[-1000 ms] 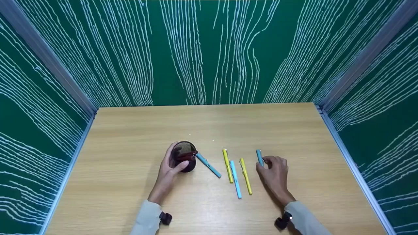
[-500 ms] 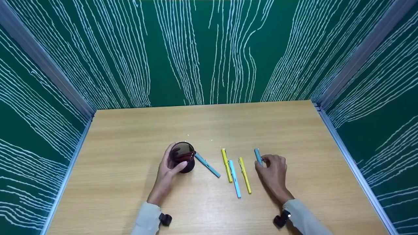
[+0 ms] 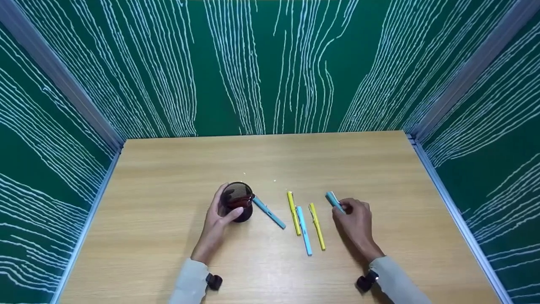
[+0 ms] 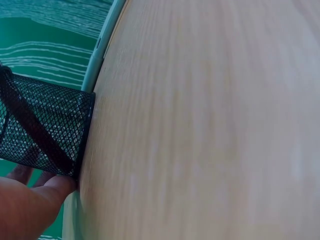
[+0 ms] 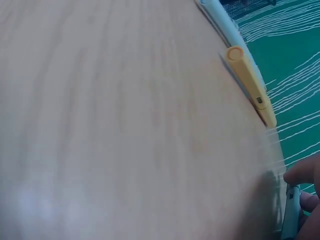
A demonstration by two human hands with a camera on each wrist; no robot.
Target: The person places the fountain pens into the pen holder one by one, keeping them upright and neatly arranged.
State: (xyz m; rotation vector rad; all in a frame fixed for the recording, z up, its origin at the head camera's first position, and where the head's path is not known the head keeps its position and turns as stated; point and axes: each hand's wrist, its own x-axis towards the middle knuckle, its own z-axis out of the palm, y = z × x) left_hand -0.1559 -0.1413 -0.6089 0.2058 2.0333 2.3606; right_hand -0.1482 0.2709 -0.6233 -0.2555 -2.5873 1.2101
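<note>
My left hand (image 3: 216, 223) grips a black mesh pen cup (image 3: 245, 218) standing on the table, fingers round its far side and thumb across the near side. A dark red, pen-like stick leans inside the cup (image 4: 60, 107); the mesh partly hides it. My right hand (image 3: 356, 220) pinches a teal pen (image 3: 333, 200) between thumb and fingers, close to the tabletop. Its lower part is hidden by the hand; the right wrist view shows one end of the teal pen (image 5: 291, 212) beside the fingertips.
Beside the cup lies another teal pen (image 3: 270, 213). Between the hands are a yellow pen (image 3: 292, 211), a light blue pen (image 3: 304, 234) and a second yellow pen (image 3: 317, 228) on the wooden table (image 3: 270, 160). Green panels with white lines (image 3: 270, 84) border the table.
The teal pen in my right hand has turned, its far end swinging left and its clip now showing. My left hand and the cup stay put.
</note>
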